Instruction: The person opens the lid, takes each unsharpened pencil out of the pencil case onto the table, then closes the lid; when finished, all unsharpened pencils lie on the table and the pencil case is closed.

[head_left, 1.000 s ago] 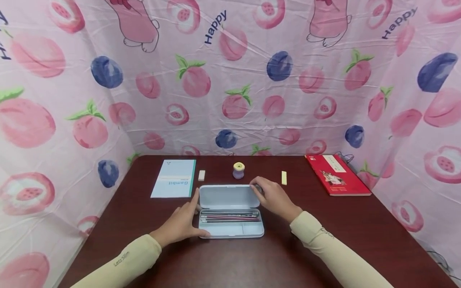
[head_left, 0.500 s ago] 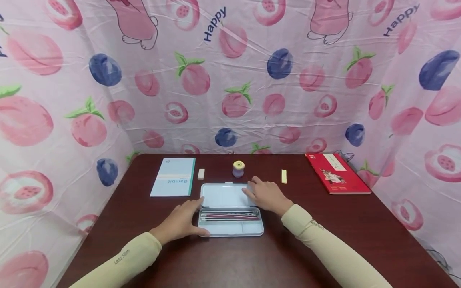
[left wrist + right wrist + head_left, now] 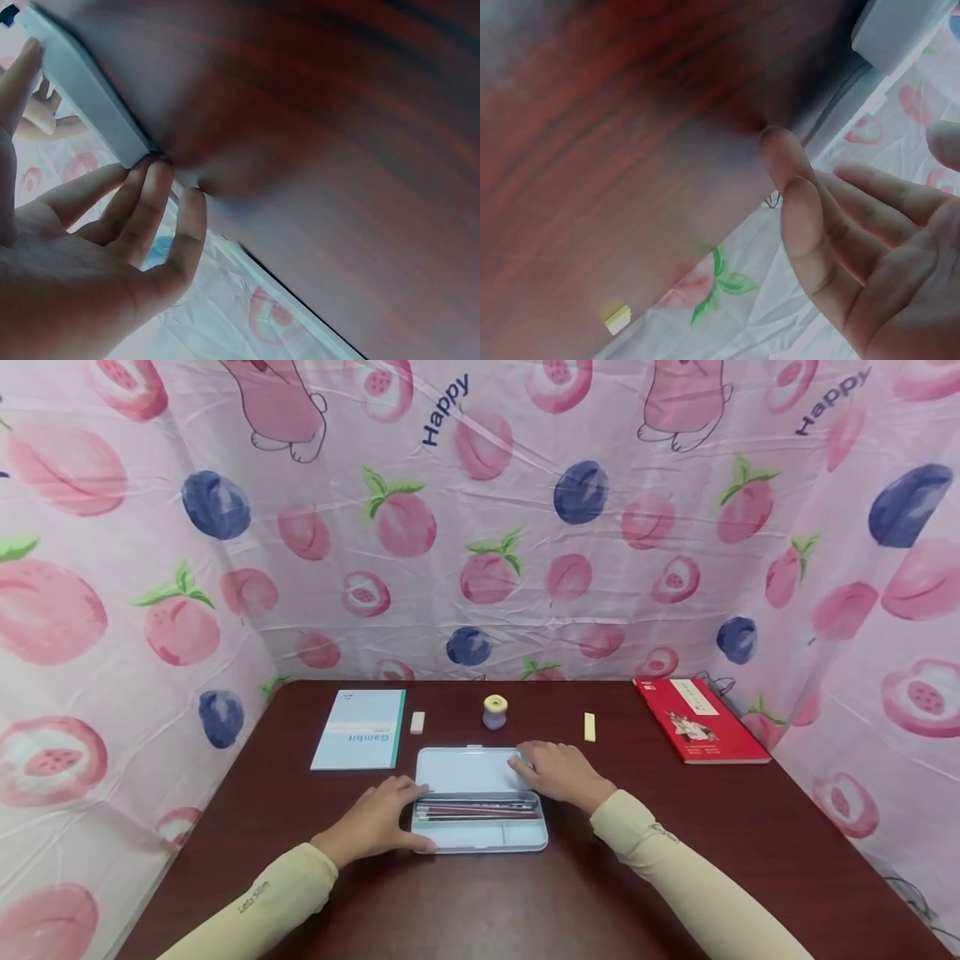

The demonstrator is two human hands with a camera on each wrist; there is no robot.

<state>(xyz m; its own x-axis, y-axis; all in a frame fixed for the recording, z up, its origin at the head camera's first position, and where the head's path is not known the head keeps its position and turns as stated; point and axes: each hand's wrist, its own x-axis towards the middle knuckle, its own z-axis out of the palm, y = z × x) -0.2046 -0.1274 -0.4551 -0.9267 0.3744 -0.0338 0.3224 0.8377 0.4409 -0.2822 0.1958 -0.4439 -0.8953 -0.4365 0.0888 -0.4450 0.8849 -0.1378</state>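
The pencil case (image 3: 480,797) is lying open in the middle of the dark wood table (image 3: 675,860), lid flipped back flat away from the person. The left hand (image 3: 381,818) is resting against the case's left end, fingers fairly straight, thumb running along the near edge; not gripping anything as far as I can see. The right hand (image 3: 555,772) is lying flat over the right end of the lid, fingers spread a bit, hiding that corner completely. Some pencils (image 3: 478,812) are sitting in the tray, but they're too small to count.

Both wrist views are blurry, mostly smeared wood grain. In the left one, the fingertips (image 3: 154,176) are touching a grey edge (image 3: 90,90) of the case. Over in the right one, a yellow eraser (image 3: 618,318) is barely showing.
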